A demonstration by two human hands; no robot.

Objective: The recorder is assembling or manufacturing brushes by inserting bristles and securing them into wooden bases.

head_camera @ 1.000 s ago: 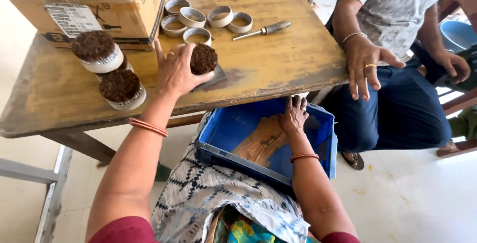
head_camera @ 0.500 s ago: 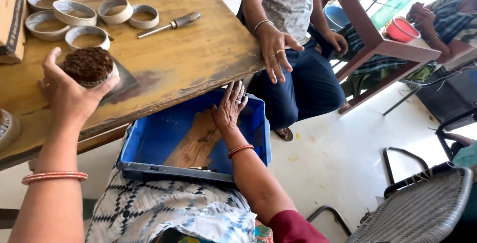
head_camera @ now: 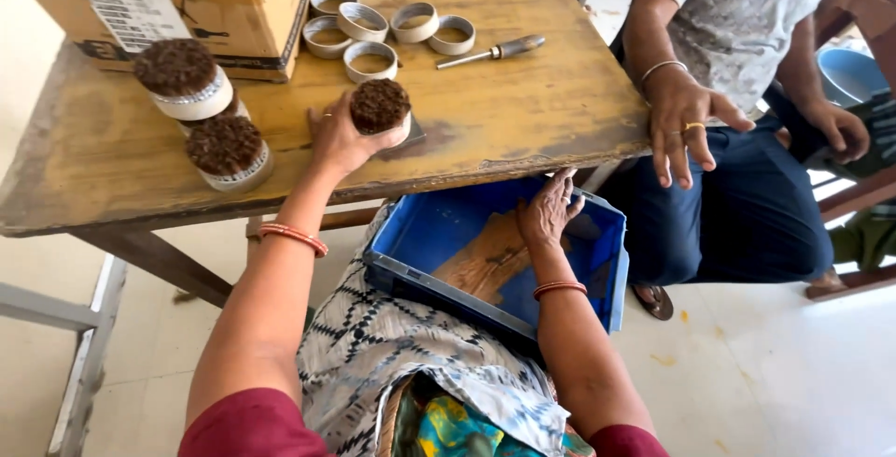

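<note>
Left hand grips a filled ring; right hand rests open inside blue crate.

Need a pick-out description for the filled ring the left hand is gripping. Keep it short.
On the wooden table, look near the front edge, just below the cluster of empty metal rings. The left hand grips the filled ring, topped with dark brown fibre. Unlike the two filled rings stacked farther left, it is the only one held.
</note>
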